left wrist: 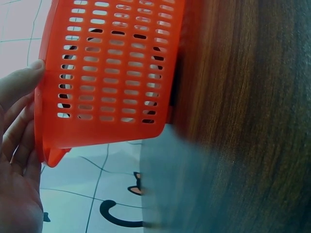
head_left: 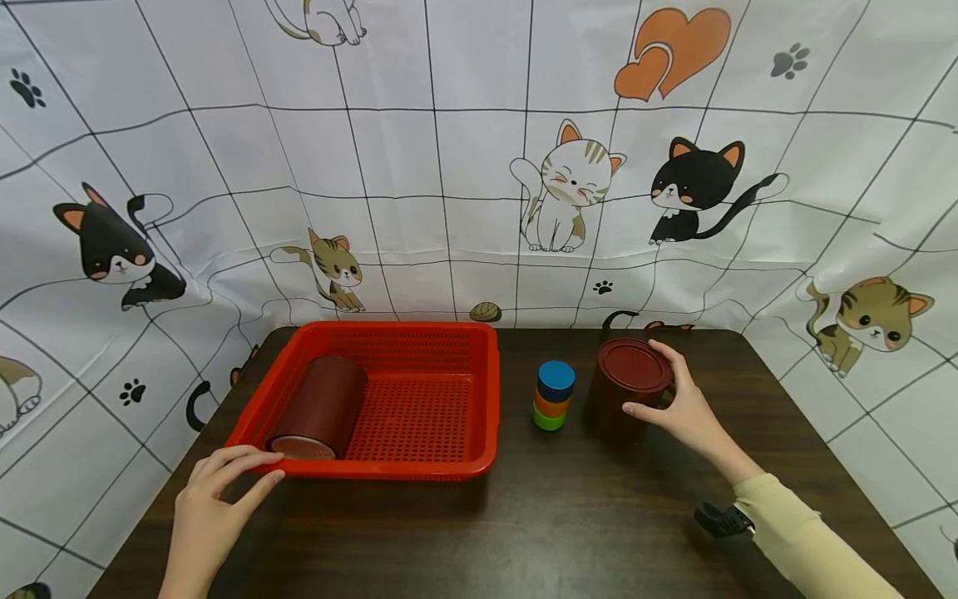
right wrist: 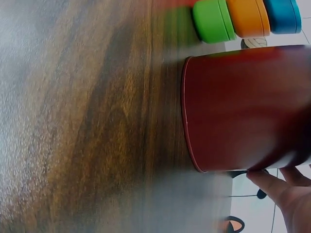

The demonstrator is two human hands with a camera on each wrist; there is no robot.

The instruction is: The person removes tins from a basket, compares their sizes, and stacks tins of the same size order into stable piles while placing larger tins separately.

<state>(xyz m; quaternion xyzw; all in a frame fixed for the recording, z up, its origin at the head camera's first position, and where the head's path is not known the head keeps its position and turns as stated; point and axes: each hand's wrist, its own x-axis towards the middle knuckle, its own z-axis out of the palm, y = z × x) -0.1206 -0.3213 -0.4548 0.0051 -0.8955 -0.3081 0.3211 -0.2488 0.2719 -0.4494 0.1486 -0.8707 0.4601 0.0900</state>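
Observation:
The red plastic basket (head_left: 404,470) has slotted walls. Its near left corner is held by my left hand (head_left: 213,512), thumb and fingers at the rim; the left wrist view shows the thumb tip against that rim (left wrist: 40,111). Inside the basket a dark red cylindrical canister (head_left: 322,403) lies on its side, a pale round end facing me. My right hand (head_left: 684,408) grips a second dark red canister (head_left: 634,366), upright with its lid on top, thumb on the near side and fingers at the far right. The fingertips touch its wall (right wrist: 243,107) in the right wrist view.
A small stack of round containers (head_left: 554,395), blue over orange over green, stands between the basket and the upright canister. All rests on a dark wooden table (head_left: 479,541). A white cloth (head_left: 464,166) printed with cats hangs behind and at the sides.

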